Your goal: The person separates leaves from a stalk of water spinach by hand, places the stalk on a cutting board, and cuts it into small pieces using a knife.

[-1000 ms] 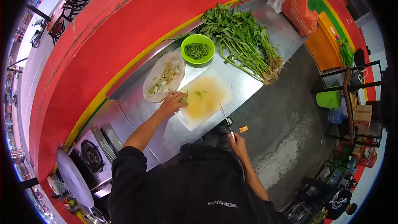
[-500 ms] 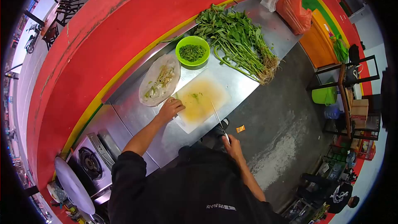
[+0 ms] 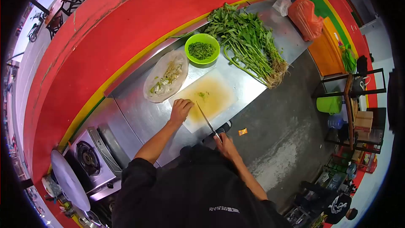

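My left hand (image 3: 181, 109) rests with curled fingers on the near left corner of a pale yellowish cutting board (image 3: 215, 97). A few green scraps (image 3: 203, 95) lie in the middle of the board. My right hand (image 3: 225, 142) grips the handle of a long knife (image 3: 205, 119), whose blade reaches over the board's near edge toward my left hand. A green bowl (image 3: 202, 50) of chopped greens stands behind the board. Beside it lies a large bunch of leafy stems with roots (image 3: 249, 44).
A clear plastic bag of trimmings (image 3: 165, 80) lies left of the board on the steel counter (image 3: 143, 114). A gas stove (image 3: 90, 156) stands at the near left. An orange bag (image 3: 306, 14) sits at the counter's far end. Dark floor lies to the right.
My left hand has slid from the board's left edge down to its near corner. The knife has swung left, its blade now angled over the board toward that hand.
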`<state>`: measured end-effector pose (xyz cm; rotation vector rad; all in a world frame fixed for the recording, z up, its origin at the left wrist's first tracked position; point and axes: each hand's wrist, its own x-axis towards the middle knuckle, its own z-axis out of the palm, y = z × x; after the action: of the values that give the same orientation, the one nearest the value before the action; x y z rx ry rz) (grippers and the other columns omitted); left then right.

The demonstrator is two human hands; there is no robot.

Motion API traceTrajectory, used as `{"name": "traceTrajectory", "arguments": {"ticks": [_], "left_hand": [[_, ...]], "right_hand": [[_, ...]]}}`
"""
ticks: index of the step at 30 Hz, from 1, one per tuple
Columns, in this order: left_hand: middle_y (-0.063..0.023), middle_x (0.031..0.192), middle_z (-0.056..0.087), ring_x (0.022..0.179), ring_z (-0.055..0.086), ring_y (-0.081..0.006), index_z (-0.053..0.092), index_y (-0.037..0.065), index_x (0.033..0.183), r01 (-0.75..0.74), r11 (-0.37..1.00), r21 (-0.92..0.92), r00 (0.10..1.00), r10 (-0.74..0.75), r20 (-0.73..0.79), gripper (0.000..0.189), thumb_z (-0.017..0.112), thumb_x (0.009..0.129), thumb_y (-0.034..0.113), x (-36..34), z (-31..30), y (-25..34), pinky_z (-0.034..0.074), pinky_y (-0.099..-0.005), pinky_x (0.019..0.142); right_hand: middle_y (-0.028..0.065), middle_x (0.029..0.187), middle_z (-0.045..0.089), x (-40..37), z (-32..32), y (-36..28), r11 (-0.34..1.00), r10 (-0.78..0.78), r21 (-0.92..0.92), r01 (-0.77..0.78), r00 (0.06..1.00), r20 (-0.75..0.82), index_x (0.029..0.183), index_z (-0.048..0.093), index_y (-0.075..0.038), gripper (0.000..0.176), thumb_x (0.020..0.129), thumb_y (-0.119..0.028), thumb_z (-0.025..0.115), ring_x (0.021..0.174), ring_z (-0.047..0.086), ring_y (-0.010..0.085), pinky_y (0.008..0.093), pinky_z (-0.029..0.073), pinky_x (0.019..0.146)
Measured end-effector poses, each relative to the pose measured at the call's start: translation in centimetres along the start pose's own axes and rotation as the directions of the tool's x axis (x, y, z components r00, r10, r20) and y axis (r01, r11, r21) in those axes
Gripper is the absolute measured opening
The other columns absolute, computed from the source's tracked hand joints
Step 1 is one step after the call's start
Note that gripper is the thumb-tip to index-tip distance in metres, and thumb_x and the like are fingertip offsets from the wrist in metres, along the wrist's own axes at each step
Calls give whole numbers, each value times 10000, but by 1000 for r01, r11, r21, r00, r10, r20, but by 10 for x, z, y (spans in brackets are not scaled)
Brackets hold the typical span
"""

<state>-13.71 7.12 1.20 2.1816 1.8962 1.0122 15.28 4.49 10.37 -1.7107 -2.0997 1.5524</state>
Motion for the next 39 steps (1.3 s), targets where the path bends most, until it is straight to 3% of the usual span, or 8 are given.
{"name": "traceTrajectory", "arguments": {"ticks": [4,10,12,16,19,25,27,39], "left_hand": [[-19,1021,642,970,594,-215,688,103,983,-31,996,79,999,32,-6,178,698,805,105,0,-3,2,432,-383,861],[-19,976,650,947,599,-209,711,113,990,88,996,17,996,-87,-28,178,717,812,118,-5,3,7,420,-377,851],[-20,962,652,940,602,-208,718,112,984,132,991,-13,989,-132,-62,171,726,814,121,-7,5,8,417,-376,849],[-24,976,671,932,616,-220,737,103,987,195,980,-48,976,-199,-85,161,731,827,124,-8,3,13,419,-382,855],[-32,1008,690,947,624,-224,737,87,995,179,982,-51,980,-183,-81,161,721,837,115,-9,-1,14,423,-383,856],[-36,1029,715,954,635,-216,730,70,1005,181,982,-60,977,-186,-100,164,709,845,102,-10,-3,17,424,-373,853],[-33,1021,719,947,637,-213,730,73,1008,192,979,-70,974,-199,-110,168,711,844,105,-10,-3,18,422,-370,855],[-20,992,708,959,628,-204,743,86,949,249,964,-97,958,-260,-125,120,714,835,110,-11,-1,20,409,-375,841]], "right_hand": [[288,834,663,0,0,-11,1000,9,1,-9,1000,15,1004,574,-2,369,1027,-367,525,842,635,510,559,463,683],[230,650,618,0,3,-29,994,-108,-25,106,988,-106,923,605,9,346,1026,-315,540,600,621,435,509,436,554],[299,831,654,-2,-6,-46,1000,16,4,-16,1000,-6,976,611,8,363,1025,-342,527,838,624,524,561,474,681],[298,839,657,6,5,-27,999,-19,-50,18,1000,-15,993,619,9,370,1023,-348,526,858,626,520,557,483,702],[245,690,628,8,10,-23,991,-110,-85,101,988,-109,923,628,2,360,1024,-330,530,650,642,442,507,451,576],[253,707,637,8,7,-28,997,-68,-33,65,994,-87,956,650,-5,362,1016,-344,539,680,653,444,508,464,589],[306,851,658,8,5,-28,1000,-11,-28,11,1000,-12,998,634,13,398,1023,-367,520,866,639,506,532,492,708],[297,840,655,1,7,-33,1000,-8,20,8,999,-36,1011,644,13,365,1017,-339,546,854,641,497,512,489,695]]}}
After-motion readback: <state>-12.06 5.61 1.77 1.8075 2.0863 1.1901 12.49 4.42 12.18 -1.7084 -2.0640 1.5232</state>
